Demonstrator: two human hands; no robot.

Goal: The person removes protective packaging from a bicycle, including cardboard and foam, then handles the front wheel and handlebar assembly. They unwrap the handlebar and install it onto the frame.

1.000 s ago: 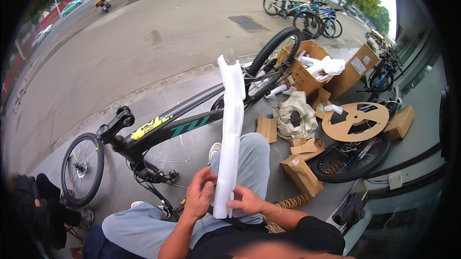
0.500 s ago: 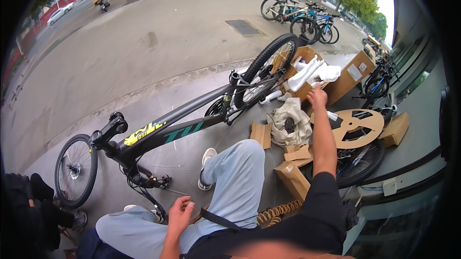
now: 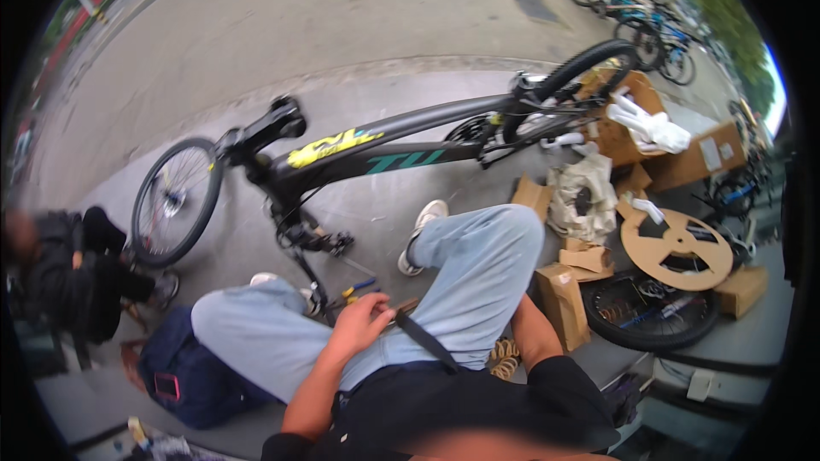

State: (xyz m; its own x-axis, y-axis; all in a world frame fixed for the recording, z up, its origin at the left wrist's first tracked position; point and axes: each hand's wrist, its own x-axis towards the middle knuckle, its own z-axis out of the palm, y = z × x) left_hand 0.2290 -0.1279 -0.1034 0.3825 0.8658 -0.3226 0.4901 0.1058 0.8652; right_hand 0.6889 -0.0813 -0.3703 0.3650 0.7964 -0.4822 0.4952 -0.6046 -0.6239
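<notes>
My left hand (image 3: pixel 363 322) lies over my lap, fingers curled together next to a black strap (image 3: pixel 425 340); whether they hold anything is hidden. A yellow-and-blue tool (image 3: pixel 359 287) shows just beyond it. My right forearm (image 3: pixel 533 334) runs down beside my right thigh, and the leg hides that hand. Coiled tan tubing (image 3: pixel 504 360) shows beside this arm. Ahead of my knees stands a black bicycle frame (image 3: pixel 342 172) with yellow and teal markings and a knobby rear wheel (image 3: pixel 589 68). Its handlebar parts hang low near my left foot.
A wheel (image 3: pixel 177 202) stands at left, near a person in dark clothes (image 3: pixel 68 277). To the right are an open carton (image 3: pixel 628 140) with white wrapping, crumpled cloth (image 3: pixel 581 198), a cardboard disc (image 3: pixel 675 243) over another wheel (image 3: pixel 653 324), and a small box (image 3: pixel 564 307). A dark-blue bag (image 3: pixel 188 371) lies at lower left.
My right arm has drawn back from the carton to beside my thigh, its hand now hidden. The whole view has swung leftward. My left hand stays over my lap.
</notes>
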